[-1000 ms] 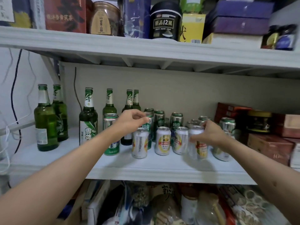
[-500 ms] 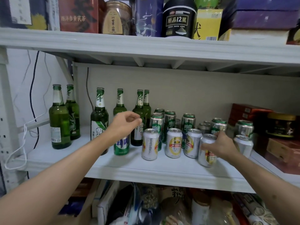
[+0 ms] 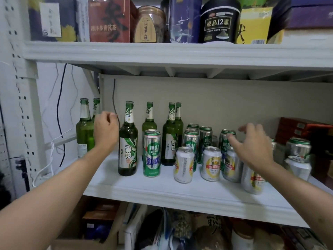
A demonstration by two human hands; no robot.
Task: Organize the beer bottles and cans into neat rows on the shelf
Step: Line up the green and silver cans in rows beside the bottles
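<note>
Green beer bottles stand along the white shelf [image 3: 162,190]: two at the far left [image 3: 84,130], one labelled bottle [image 3: 128,141] further forward, and three behind [image 3: 170,138]. A tall green can [image 3: 151,152] stands beside the labelled bottle. Silver-and-yellow cans [image 3: 210,163] form a front row, with green-and-silver cans [image 3: 205,139] behind them. My left hand [image 3: 105,130] hovers between the far-left bottles and the labelled bottle, its fingers loosely curled with nothing seen in it. My right hand [image 3: 252,145] is blurred, its fingers spread above the right-hand cans.
Two more cans [image 3: 298,148] stand at the right, next to red boxes [image 3: 304,130]. Tea tins and boxes [image 3: 219,22] fill the upper shelf. Cables [image 3: 61,112] hang on the wall at the left. Bags and cartons crowd the space below the shelf.
My left hand has moved left, from over the cans to beside the far-left bottles. My right hand has let go of a silver can and risen with its fingers spread.
</note>
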